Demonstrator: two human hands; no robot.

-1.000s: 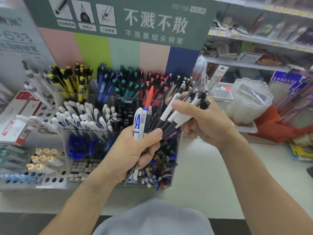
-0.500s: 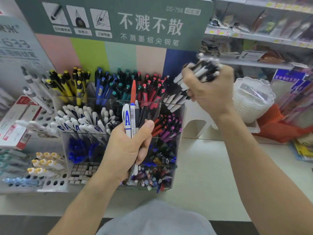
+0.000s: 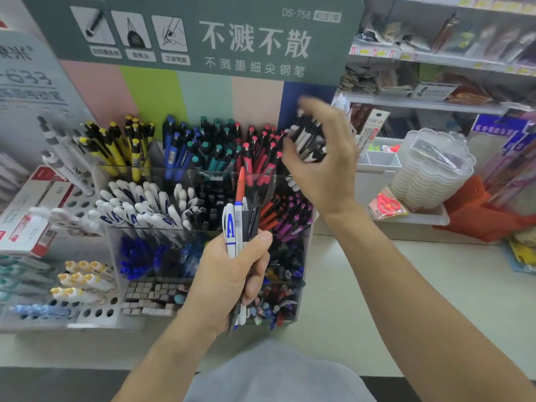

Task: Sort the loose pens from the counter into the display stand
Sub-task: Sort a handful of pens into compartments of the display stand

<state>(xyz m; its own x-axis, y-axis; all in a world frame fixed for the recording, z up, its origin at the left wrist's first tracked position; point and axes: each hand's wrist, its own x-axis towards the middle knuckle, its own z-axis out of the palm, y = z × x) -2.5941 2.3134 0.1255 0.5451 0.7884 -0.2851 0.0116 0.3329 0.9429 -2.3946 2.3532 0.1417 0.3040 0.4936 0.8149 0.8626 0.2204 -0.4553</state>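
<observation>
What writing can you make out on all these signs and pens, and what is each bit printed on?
"不溅不散": large white characters on the green header board.
"不溅墨细尖钢笔": smaller line beneath, same board.
"DS-758": board's top right corner.
"633": grey sign at left, partly cut off.
"A": blue letter on the white pen in the left hand.
Caption boxes under the board's pictures, shelf price tags and other pen barrels: too blurred.

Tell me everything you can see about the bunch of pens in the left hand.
The left hand grips a small mixed bunch of pens upright before the display stand: a white plastic pen with a blue "A", a slim white one, an orange-capped one standing tallest, and dark ones. Their lower ends stick out under the fist.
</observation>
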